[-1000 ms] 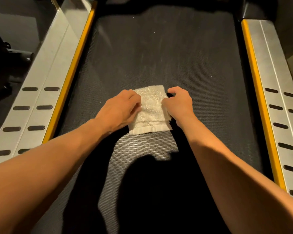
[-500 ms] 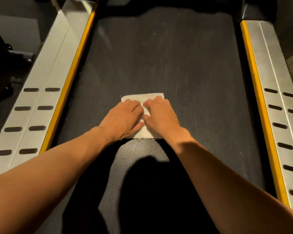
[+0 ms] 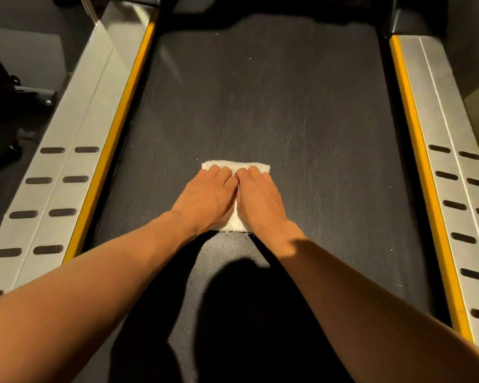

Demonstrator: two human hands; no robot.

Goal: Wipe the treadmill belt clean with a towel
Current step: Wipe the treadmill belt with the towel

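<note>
A small folded white towel (image 3: 234,165) lies flat on the dark textured treadmill belt (image 3: 302,111), near its middle. My left hand (image 3: 206,199) rests palm down on the towel's left half and my right hand (image 3: 259,197) on its right half, side by side and touching. Both hands press the towel against the belt with fingers pointing forward and held together. Only the towel's far edge, a strip between the hands and its near edge show. Faint pale streaks and a few light specks mark the belt ahead of the towel.
Silver side rails with dark oval grips and yellow inner edges run along the belt on the left (image 3: 67,172) and right (image 3: 448,172). My shadow darkens the near part of the belt (image 3: 249,313). Dark equipment (image 3: 0,106) stands on the floor left of the treadmill.
My hands came together from the towel's sides onto its top, flattening it. The towel then slid slightly forward and right along the belt under both palms.
</note>
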